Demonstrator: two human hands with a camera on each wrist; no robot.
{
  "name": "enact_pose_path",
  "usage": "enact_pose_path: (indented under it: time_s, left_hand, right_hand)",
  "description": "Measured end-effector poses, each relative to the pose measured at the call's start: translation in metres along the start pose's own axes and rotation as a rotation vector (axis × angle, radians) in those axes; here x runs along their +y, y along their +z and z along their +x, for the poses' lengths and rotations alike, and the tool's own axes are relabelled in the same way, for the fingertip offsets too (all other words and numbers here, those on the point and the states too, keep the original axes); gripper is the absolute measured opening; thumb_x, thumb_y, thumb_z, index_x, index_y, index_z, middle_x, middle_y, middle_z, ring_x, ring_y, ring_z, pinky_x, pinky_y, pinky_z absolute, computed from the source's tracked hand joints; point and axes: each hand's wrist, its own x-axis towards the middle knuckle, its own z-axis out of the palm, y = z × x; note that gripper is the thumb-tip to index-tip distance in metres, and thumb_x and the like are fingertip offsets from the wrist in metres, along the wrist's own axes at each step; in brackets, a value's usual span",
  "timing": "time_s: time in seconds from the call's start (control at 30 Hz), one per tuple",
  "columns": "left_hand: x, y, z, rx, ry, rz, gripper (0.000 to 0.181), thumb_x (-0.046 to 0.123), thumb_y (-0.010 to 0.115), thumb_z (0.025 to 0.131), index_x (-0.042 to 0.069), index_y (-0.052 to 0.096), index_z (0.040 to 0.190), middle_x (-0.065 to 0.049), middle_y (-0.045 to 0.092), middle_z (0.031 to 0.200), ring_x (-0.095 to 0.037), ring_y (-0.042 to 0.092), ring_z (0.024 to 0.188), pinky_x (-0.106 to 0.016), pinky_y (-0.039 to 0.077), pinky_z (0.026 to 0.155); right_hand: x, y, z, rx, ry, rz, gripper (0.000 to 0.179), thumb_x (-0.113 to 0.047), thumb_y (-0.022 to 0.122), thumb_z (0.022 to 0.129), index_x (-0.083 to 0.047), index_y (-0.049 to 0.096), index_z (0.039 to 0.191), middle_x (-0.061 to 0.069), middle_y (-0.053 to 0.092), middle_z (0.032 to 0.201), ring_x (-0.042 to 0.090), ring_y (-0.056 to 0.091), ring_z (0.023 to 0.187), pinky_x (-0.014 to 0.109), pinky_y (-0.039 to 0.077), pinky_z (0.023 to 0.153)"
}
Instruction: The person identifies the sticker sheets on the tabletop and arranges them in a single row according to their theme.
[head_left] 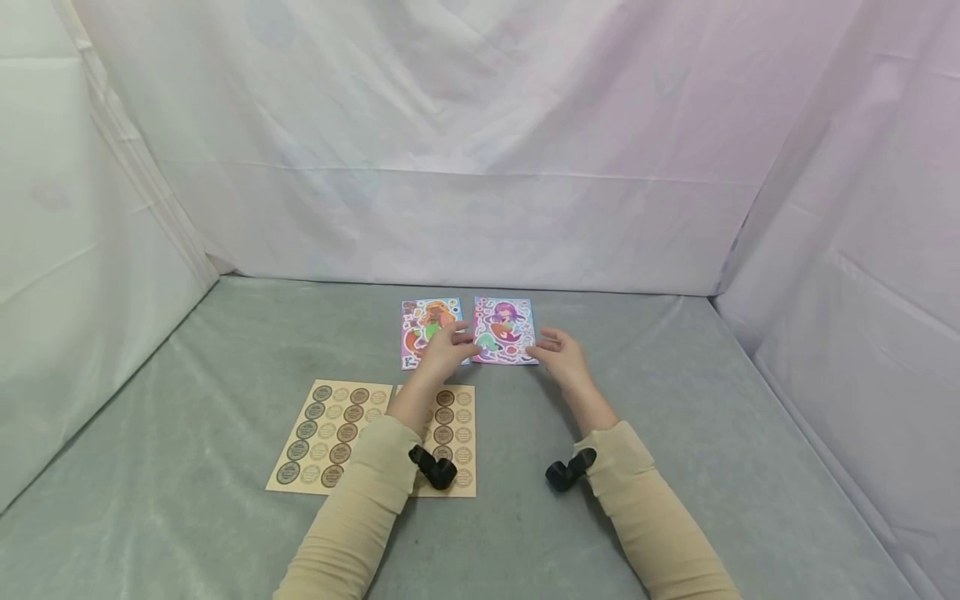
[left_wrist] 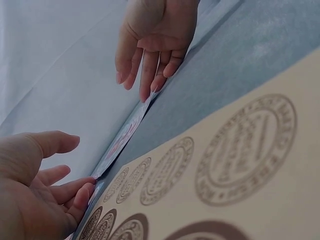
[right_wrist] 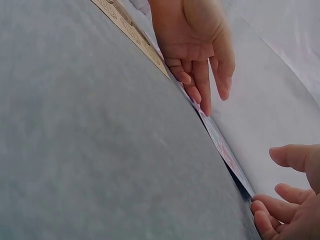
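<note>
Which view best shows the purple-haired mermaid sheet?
The head view: the purple-haired mermaid sheet shows its printed face there, between left hand and right hand. Both wrist views catch it nearly edge-on, a narrow strip with unreadable print.

Orange-haired mermaid sheet [head_left: 422, 333] partly hidden

Tan sheet of round seal stickers [head_left: 330, 433], dark and pale columns alternating, lies flat on a grey desk [head_left: 517, 533]; second such sheet [head_left: 454, 443] lies just beside it. Creased white backdrop [head_left: 480, 192] hangs behind, between left drape [head_left: 82, 250] and right drape [head_left: 847, 233].
</note>
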Motion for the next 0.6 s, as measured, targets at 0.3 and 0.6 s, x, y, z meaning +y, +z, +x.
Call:
enact_pose_path:
  time_s: [0.3, 0.6]
  left_hand:
    - [-0.0014, 0.0018, 0.0006, 0.049, 0.034, -0.008, 0.055, 0.005, 0.067, 0.086, 0.003, 0.048, 0.138, -0.016, 0.06, 0.123, -0.031, 0.056, 0.114, -0.039, 0.047, 0.095]
    - [-0.0003, 0.002, 0.0005, 0.077, 0.01, -0.051, 0.058, 0.001, 0.067, 0.085, 0.002, 0.046, 0.139, -0.016, 0.06, 0.121, -0.03, 0.056, 0.111, -0.038, 0.048, 0.092]
  right_hand:
    - [-0.0003, 0.0004, -0.0011, 0.024, -0.003, 0.037, 0.052, -0.005, 0.067, 0.088, 0.0, 0.048, 0.136, 0.022, 0.057, 0.125, 0.031, 0.053, 0.116, 0.045, 0.043, 0.097]
    - [0.0003, 0.0022, -0.0004, 0.033, 0.007, 0.036, 0.051, -0.004, 0.068, 0.087, -0.001, 0.049, 0.135, 0.021, 0.058, 0.122, 0.03, 0.054, 0.114, 0.044, 0.044, 0.096]
